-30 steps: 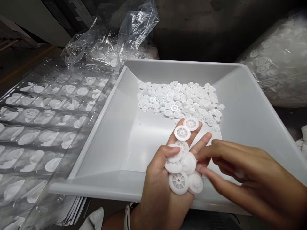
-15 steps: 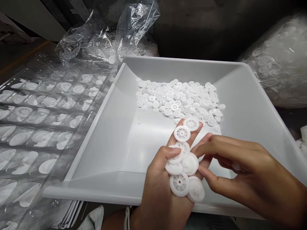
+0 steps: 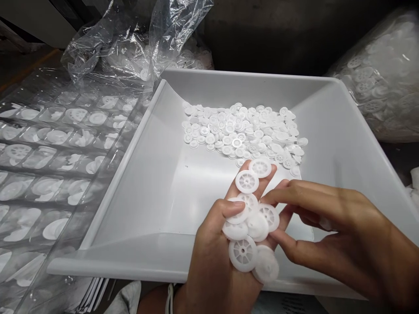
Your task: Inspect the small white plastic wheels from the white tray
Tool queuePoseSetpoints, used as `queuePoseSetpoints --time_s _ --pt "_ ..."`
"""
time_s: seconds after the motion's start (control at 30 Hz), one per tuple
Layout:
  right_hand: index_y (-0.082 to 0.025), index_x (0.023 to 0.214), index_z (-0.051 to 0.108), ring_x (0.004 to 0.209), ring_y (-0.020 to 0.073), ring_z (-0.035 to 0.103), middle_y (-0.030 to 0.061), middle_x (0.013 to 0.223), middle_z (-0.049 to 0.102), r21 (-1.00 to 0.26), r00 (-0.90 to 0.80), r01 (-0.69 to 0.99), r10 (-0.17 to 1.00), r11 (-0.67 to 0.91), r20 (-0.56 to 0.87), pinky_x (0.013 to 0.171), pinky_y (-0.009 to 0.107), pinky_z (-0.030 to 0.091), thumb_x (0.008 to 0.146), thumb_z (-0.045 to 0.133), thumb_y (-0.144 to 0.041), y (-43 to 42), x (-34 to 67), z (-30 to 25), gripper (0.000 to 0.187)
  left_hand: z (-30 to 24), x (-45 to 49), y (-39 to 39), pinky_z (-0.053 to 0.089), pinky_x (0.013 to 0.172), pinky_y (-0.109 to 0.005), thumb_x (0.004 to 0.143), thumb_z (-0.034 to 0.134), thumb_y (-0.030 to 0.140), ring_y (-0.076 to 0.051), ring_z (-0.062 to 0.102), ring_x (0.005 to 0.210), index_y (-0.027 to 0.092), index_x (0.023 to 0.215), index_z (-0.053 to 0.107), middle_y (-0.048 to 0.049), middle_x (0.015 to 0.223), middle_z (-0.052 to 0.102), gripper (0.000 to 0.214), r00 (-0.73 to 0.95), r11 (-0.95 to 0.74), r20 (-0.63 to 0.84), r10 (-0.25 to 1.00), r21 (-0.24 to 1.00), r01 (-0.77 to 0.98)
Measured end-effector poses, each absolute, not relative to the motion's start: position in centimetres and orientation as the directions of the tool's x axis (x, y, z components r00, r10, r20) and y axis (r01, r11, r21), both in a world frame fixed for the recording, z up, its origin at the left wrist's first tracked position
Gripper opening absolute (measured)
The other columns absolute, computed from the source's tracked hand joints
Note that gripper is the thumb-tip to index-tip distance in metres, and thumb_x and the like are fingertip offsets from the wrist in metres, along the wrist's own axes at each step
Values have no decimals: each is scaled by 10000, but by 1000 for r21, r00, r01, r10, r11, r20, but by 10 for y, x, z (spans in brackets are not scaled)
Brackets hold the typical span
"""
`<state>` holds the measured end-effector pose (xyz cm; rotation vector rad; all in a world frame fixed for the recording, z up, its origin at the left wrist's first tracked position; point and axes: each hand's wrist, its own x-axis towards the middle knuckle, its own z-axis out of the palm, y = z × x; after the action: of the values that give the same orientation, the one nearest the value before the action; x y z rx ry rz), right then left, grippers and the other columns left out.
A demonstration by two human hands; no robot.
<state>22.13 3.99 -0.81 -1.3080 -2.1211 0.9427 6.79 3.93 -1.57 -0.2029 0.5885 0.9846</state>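
Note:
My left hand (image 3: 212, 257) is held palm up over the front of a shallow white plastic tray (image 3: 248, 78). Several white plastic spoked wheels (image 3: 244, 254) lie across its fingers and palm, and my left thumb presses on one. My right hand (image 3: 334, 222) reaches in from the right. Its index finger and thumb touch the edges of the wheels, and one spoked wheel (image 3: 269, 217) sits beside the index fingertip. A heap of many small white plastic wheels (image 3: 238, 131) lies in the tray beyond my hands.
To the left lies a clear plastic tray sheet (image 3: 55, 174) with moulded pockets holding white parts. Crumpled clear plastic (image 3: 131, 48) lies behind the tray. A bulging clear bag of white wheels (image 3: 376, 74) stands at the right.
The view has shifted, so the tray sits higher and further left. A spoked wheel now shows beside my right index finger, and my right fingers have moved slightly over the wheels.

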Motion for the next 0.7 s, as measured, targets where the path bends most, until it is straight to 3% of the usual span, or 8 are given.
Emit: queuePoseSetpoints --time_s 0.17,0.3,0.43,0.57,0.7 --pt "-299 1138 589 586 71 433 -48 763 510 -697 -343 633 930 335 135 529 195 392 858 670 -219 33 231 -10 303 -16 61 36 455 1054 -347 870 436 159 -199 602 1201 267 1522 211 -54 1349 612 698 451 548 -521 725 40 -835" --pt "-267 1143 586 594 74 463 -37 719 473 -794 -297 524 940 307 168 521 192 415 865 656 -200 28 230 -9 295 -20 54 35 464 1039 -336 885 418 166 -210 561 1252 268 1522 205 -54 1424 545 680 508 578 -443 739 29 -815" --pt "-224 1165 587 535 63 440 -54 644 379 -795 -357 447 897 410 261 475 169 417 832 644 -107 32 233 -8 358 -20 51 36 417 1083 -368 925 340 154 -215 514 1299 262 1514 243 -30 1419 551 606 527 594 -400 750 58 -802" --pt "-231 1197 564 530 65 459 -44 672 436 -796 -445 412 860 444 250 467 160 446 810 655 -54 38 240 -8 435 -20 53 35 379 1111 -407 918 389 193 -235 480 1331 275 1451 396 1 1408 561 539 517 583 -362 776 97 -807" --pt "-233 1206 565 560 89 506 -22 695 504 -801 -394 412 878 435 274 478 171 464 832 678 -99 36 235 -9 413 -22 52 35 336 1135 -428 887 460 230 -246 443 1361 326 1405 465 26 1421 548 527 537 613 -392 747 92 -785"
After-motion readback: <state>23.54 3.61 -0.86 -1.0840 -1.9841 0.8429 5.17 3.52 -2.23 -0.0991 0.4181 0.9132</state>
